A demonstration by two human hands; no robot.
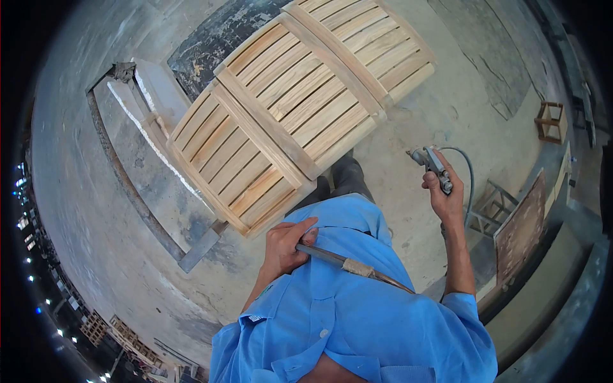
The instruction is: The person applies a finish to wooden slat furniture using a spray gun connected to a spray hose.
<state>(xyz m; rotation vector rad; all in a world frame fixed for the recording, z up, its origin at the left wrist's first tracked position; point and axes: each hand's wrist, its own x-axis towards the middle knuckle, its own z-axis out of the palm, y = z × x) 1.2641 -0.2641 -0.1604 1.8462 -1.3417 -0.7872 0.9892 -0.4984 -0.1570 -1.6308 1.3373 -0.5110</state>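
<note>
A slatted wooden panel piece (306,83) in three joined sections lies in front of my body, pale wood with dark gaps between slats. My left hand (288,246) is closed around a dark rod-like tool (325,255) with a tape-wrapped middle and a thin curved end, held across my blue shirt near the panel's lower edge. To the right of the panel, my right hand (446,188) grips a metal spray gun (434,167), its nozzle towards the panel's side. A grey hose (471,175) curves beside that hand.
A bent metal bar (121,172) and white-edged boards (150,121) lie at the left. A dark mottled sheet (204,48) is behind the panel. On the right stand a small wooden frame (550,122), a stool (491,205) and a leaning brown board (520,230).
</note>
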